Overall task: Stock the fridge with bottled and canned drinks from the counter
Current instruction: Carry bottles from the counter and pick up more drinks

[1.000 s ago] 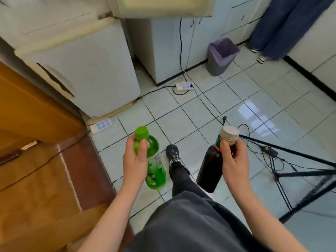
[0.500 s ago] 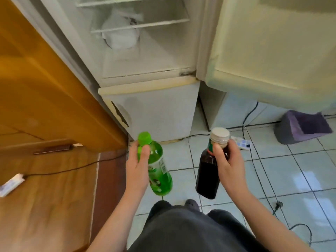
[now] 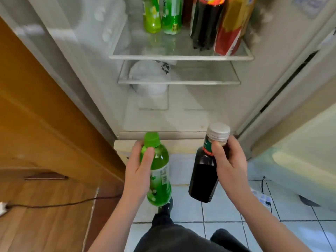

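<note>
My left hand (image 3: pixel 139 171) grips a green bottle (image 3: pixel 160 177) with a green cap, held upright at its upper body. My right hand (image 3: pixel 230 160) grips a dark bottle (image 3: pixel 204 177) with a pale cap around its neck and shoulder. Both bottles hang in front of the open fridge (image 3: pixel 181 115), below its shelves. On the upper shelf (image 3: pixel 180 56) stand two green bottles (image 3: pixel 162 15), a dark bottle (image 3: pixel 204 24) and a red and yellow bottle (image 3: pixel 231 28), their tops cut off by the frame.
A white bag (image 3: pixel 149 77) lies on the lower shelf at the left. The fridge door (image 3: pixel 300 139) stands open on the right. A wooden cabinet (image 3: pixel 45 133) flanks the fridge on the left. White tiled floor (image 3: pixel 227 215) lies below, with a cable and a power strip.
The view has swung up from the floor to the open fridge interior, and the stocked upper shelf has come into sight. Both hands keep holding their bottles at about the same height.
</note>
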### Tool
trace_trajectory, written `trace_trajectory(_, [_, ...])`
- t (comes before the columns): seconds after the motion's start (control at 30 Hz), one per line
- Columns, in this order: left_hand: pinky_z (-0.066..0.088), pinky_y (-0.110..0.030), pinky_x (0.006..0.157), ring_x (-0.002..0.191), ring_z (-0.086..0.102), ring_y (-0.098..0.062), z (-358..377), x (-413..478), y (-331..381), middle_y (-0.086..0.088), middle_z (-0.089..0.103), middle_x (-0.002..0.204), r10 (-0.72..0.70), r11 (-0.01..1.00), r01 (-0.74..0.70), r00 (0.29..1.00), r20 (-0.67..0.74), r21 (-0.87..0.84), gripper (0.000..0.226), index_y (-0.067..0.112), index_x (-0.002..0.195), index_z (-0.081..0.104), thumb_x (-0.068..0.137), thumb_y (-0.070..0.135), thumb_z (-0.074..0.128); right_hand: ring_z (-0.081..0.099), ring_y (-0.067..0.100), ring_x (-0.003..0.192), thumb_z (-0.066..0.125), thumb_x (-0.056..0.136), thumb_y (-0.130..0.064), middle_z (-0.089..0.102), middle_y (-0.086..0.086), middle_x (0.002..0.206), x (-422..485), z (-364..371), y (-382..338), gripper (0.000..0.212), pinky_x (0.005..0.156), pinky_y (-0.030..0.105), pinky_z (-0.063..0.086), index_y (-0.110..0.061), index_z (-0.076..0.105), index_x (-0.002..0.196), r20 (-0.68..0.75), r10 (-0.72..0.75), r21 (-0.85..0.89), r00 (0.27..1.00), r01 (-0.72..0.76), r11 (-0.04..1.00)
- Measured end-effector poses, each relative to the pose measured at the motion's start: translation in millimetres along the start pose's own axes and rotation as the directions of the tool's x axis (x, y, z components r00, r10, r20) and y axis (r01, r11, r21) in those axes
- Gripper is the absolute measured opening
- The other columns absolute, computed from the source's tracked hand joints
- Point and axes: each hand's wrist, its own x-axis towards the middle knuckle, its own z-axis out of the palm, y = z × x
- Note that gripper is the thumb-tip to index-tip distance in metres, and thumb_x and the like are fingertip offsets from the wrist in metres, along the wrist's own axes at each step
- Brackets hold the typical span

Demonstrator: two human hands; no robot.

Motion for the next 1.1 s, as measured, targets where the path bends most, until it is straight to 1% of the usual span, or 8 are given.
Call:
trace_trajectory(0.17, [0.043, -0.006, 0.063, 0.072, 0.059, 0.007, -3.0, 106.9, 53.9, 0.022, 0.065, 0.080, 0.175, 0.985, -0.174, 0.984, 0.044, -0.017, 0.035, 0.025, 0.101, 0.055, 0.078, 0.050, 0.044, 0.056, -0.004, 0.069, 0.048, 0.076, -0.044, 0.062, -0.020, 0.076, 85.1, 40.5, -47.3, 0.011, 0.062, 0.007, 0.042, -0.046, 0.057, 0.081, -0.044, -0.153, 0.057, 0.987, 0.156, 0.986])
trace_trajectory(0.4, [0.041, -0.006, 0.063, 0.067, 0.052, 0.010, -5.0, 204.5, 128.7, 0.023, 0.060, 0.072, 0.421, 0.893, -0.428, 0.904, -0.076, -0.136, 0.015, 0.028, 0.088, 0.057, 0.085, 0.036, 0.044, 0.054, -0.010, 0.080, 0.047, 0.083, -0.033, 0.061, -0.027, 0.084, 176.7, 75.6, -111.2, 0.013, 0.073, 0.006, 0.041, -0.036, 0.054, 0.092, -0.182, -0.405, 0.162, 0.896, 0.433, 0.886])
trace_trajectory(0.5, [0.040, -0.003, 0.062, 0.066, 0.054, 0.012, 1.5, 232.6, 157.8, 0.028, 0.060, 0.071, 0.500, 0.856, -0.508, 0.861, -0.097, -0.099, 0.013, 0.030, 0.088, 0.056, 0.091, 0.026, 0.043, 0.050, -0.008, 0.077, 0.047, 0.087, -0.032, 0.057, -0.024, 0.080, 209.0, 89.7, -132.9, 0.010, 0.072, 0.009, 0.039, -0.030, 0.053, 0.093, -0.208, -0.477, 0.175, 0.854, 0.512, 0.841])
trace_trajectory(0.63, [0.043, -0.012, 0.069, 0.072, 0.056, 0.006, 8.1, 269.8, 179.5, 0.025, 0.063, 0.076, 0.502, 0.851, -0.521, 0.843, -0.192, -0.060, 0.012, 0.034, 0.086, 0.060, 0.087, 0.036, 0.048, 0.049, -0.008, 0.074, 0.048, 0.088, -0.034, 0.055, -0.024, 0.078, 249.3, 111.8, -147.0, 0.014, 0.070, 0.009, 0.037, -0.022, 0.053, 0.094, -0.251, -0.505, 0.159, 0.826, 0.549, 0.821])
trace_trajectory(0.8, [0.044, -0.032, 0.075, 0.079, 0.055, -0.012, 20.7, 306.8, 178.7, 0.013, 0.059, 0.081, 0.521, 0.847, -0.531, 0.839, -0.157, -0.024, 0.012, 0.035, 0.088, 0.058, 0.089, 0.043, 0.048, 0.052, -0.004, 0.081, 0.050, 0.087, -0.042, 0.055, -0.020, 0.086, 291.3, 134.4, -146.2, 0.024, 0.075, 0.017, 0.042, -0.023, 0.054, 0.101, -0.247, -0.525, 0.058, 0.815, 0.553, 0.831])
trace_trajectory(0.83, [0.045, -0.029, 0.075, 0.080, 0.056, -0.009, 23.6, 313.7, 175.9, 0.015, 0.061, 0.082, 0.518, 0.850, -0.527, 0.841, -0.156, -0.016, 0.011, 0.034, 0.090, 0.056, 0.091, 0.042, 0.048, 0.052, -0.005, 0.082, 0.050, 0.087, -0.043, 0.055, -0.021, 0.086, 297.9, 138.0, -144.1, 0.024, 0.075, 0.017, 0.042, -0.025, 0.054, 0.101, -0.244, -0.527, 0.032, 0.814, 0.550, 0.834])
trace_trajectory(0.93, [0.038, -0.002, 0.074, 0.082, 0.054, 0.016, 32.1, 332.6, 168.7, 0.035, 0.061, 0.084, 0.496, 0.865, -0.500, 0.845, -0.199, 0.035, 0.006, 0.035, 0.093, 0.052, 0.091, 0.039, 0.048, 0.055, -0.004, 0.083, 0.049, 0.087, -0.047, 0.056, -0.022, 0.086, 312.9, 146.0, -136.8, 0.022, 0.074, 0.017, 0.043, -0.030, 0.052, 0.100, -0.233, -0.528, -0.023, 0.816, 0.539, 0.842])
trace_trajectory(1.1, [0.042, -0.013, 0.076, 0.081, 0.056, 0.001, 40.7, 349.5, 161.7, 0.013, 0.061, 0.087, 0.504, 0.863, -0.503, 0.851, -0.147, 0.045, 0.023, 0.019, 0.101, 0.057, 0.092, 0.038, 0.048, 0.055, 0.000, 0.081, 0.046, 0.087, -0.049, 0.056, -0.018, 0.084, 325.3, 147.5, -124.0, 0.028, 0.072, 0.016, 0.042, -0.025, 0.053, 0.099, -0.199, -0.492, -0.053, 0.847, 0.492, 0.869])
